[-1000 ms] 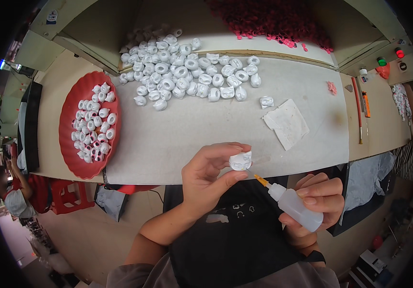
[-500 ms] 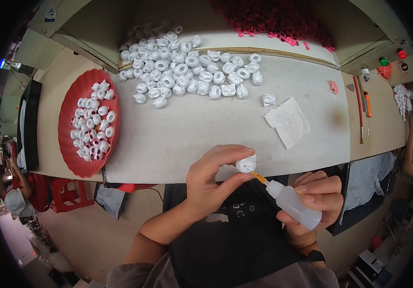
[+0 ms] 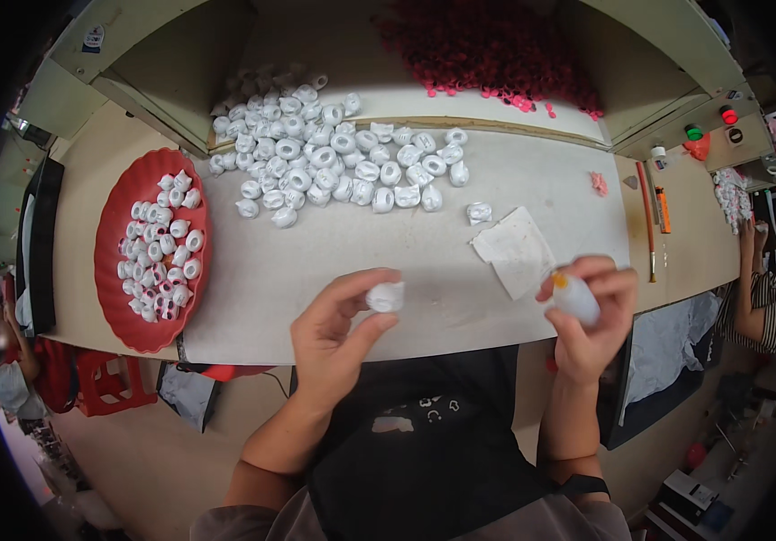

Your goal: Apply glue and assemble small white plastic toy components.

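Observation:
Between thumb and fingers, my left hand pinches a small white hollow figure above the table's front edge. To the right, my right hand is wrapped round a white squeeze bottle with a yellow-orange tip; the bottle is slightly blurred. A folded white cloth or tissue lies just left of that hand, with one white figure beyond it. Farther back, many similar white figures form a loose pile, their round openings facing various ways.
At the left stands a red scalloped tray of figures, some with dark pink inside. Small pink pieces are heaped at the back. A brush and an orange-handled tool lie at the right. A co-worker's arm shows far right.
My right hand has drawn the bottle away from the figure, up and right, and its tip now points upward. My left hand has shifted left with the figure. The whole view has shifted slightly.

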Demonstrator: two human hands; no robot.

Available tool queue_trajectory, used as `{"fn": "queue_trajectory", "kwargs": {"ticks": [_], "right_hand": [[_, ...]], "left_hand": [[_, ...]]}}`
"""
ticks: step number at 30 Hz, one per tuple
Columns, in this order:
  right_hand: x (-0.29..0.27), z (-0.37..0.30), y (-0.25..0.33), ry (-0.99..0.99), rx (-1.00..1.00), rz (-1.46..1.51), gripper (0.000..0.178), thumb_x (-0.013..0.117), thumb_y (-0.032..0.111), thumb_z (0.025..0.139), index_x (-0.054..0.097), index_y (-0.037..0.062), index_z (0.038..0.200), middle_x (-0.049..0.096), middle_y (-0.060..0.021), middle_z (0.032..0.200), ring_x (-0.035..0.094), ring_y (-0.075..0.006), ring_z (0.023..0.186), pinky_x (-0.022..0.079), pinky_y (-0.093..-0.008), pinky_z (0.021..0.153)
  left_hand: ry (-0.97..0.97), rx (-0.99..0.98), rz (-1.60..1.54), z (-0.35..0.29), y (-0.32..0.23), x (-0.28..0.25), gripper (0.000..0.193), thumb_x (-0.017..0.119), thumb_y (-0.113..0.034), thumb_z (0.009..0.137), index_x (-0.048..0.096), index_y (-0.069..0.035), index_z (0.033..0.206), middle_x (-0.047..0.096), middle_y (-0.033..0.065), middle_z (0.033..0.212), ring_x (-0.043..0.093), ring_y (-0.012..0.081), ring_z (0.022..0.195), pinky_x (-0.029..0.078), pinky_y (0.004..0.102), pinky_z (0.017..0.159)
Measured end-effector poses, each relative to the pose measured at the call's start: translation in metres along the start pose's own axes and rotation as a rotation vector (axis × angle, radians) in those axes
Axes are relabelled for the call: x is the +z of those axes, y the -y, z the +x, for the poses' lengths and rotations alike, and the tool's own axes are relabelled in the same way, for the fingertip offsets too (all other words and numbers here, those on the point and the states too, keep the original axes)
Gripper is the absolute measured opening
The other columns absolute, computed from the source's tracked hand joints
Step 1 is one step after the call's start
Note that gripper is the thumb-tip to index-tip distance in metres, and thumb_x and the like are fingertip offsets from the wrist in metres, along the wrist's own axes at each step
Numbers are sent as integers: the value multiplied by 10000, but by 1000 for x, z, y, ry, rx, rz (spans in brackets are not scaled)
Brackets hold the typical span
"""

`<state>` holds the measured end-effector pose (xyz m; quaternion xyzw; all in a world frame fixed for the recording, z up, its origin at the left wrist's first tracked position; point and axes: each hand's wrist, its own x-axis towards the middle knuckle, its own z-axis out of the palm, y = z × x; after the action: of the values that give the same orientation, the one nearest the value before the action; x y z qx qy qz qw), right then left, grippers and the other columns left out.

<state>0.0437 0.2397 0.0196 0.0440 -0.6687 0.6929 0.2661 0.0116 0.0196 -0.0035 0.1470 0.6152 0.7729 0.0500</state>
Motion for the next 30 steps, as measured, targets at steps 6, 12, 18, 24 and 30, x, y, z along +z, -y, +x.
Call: {"fn": "queue_trajectory", "kwargs": {"ticks": [6,12,18,24,30], "right_hand": [[11,109,-63,217,344,-119,242,548,-8,713,451,15,934,502,-59,804,553,-134,755,465,-260,597],[38,179,-119,291,-382,-1028,253,569,58,701,529,30,950,585,-126,812,581,-248,671,458,-317,622],[39,190,-120,486,-72,-1245,177,600,118,673,560,23,817,578,-153,725,567,-309,708,446,-377,651],[43,132,-65,312,141,-410,122,576,36,709,550,9,825,590,-51,731,527,-99,624,422,-228,587],[36,20,-10,269,525,127,150,550,-69,700,517,-33,841,583,-126,786,548,-126,681,444,-221,593]], "left_hand": [[-190,-62,-120,0,-9,-27,368,551,98,704,464,39,1056,532,167,1015,530,177,901,435,278,774],[-230,-78,-127,-3,-7,-33,355,556,88,706,466,35,1045,533,165,1010,535,179,890,442,287,777],[-189,-99,-127,3,-6,-29,355,564,85,704,466,33,1041,532,165,1011,537,180,892,442,286,780],[-147,-98,-198,9,-1,-17,350,559,99,706,463,40,1038,528,163,1026,539,173,894,440,281,778],[-89,-101,-227,9,5,7,336,573,75,714,481,31,1034,527,140,1032,533,160,916,448,271,773]]}}
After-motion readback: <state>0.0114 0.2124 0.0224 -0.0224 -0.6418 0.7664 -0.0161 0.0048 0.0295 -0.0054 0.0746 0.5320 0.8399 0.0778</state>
